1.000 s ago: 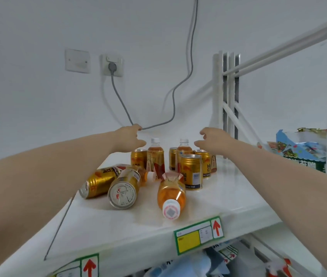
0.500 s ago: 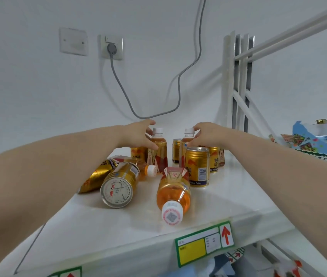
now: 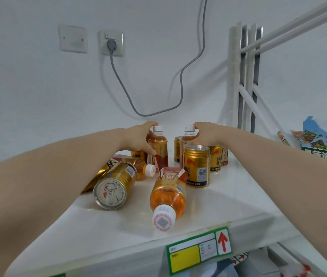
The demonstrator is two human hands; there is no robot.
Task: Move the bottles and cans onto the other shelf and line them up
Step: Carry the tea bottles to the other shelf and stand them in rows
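Note:
On the white shelf (image 3: 228,200) stand two upright tea bottles with white caps. My left hand (image 3: 138,138) is wrapped around the left upright bottle (image 3: 159,148). My right hand (image 3: 204,134) is closed on the right upright bottle (image 3: 188,134) just below its cap. A gold can (image 3: 196,166) stands in front of that bottle, with more gold cans (image 3: 215,158) behind it. Nearer me a tea bottle (image 3: 168,194) lies with its cap toward me. A gold can (image 3: 114,186) and a small bottle (image 3: 140,168) lie on their sides at the left.
A grey cable (image 3: 180,86) hangs from a wall socket (image 3: 111,43) above the shelf's back. White rack uprights (image 3: 244,76) stand at the right, with colourful snack packs (image 3: 326,140) beyond. A green and yellow price label (image 3: 198,250) sits on the shelf's front edge.
Both hands came down from above the cluster and closed on the two upright bottles at the back. The camera moved closer to the shelf.

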